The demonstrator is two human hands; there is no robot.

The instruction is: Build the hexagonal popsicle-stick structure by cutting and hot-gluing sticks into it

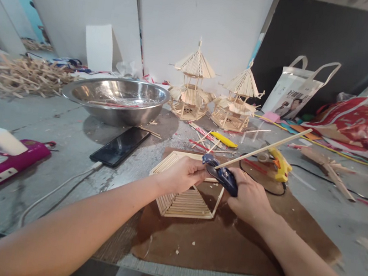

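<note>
My right hand (250,196) is wrapped round a dark blue cutting tool (228,180), whose head points left. A long thin wooden stick (265,148) rises to the upper right from the tool's head. My left hand (183,175) pinches beside the tool's head; what is between its fingertips is too small to make out. Under the hands lies a flat frame of thin sticks (190,203), with rows of sticks filling its front part. The left hand hides some of it. The frame rests on a brown mat (201,251).
Two stick pagodas (196,66) stand behind, beside a steel bowl (118,112). A black phone (120,147) lies left, near a purple power strip (10,163). A yellow glue gun (280,164) and yellow cutter (224,139) lie beyond the hands. A white bag (289,91) stands back right.
</note>
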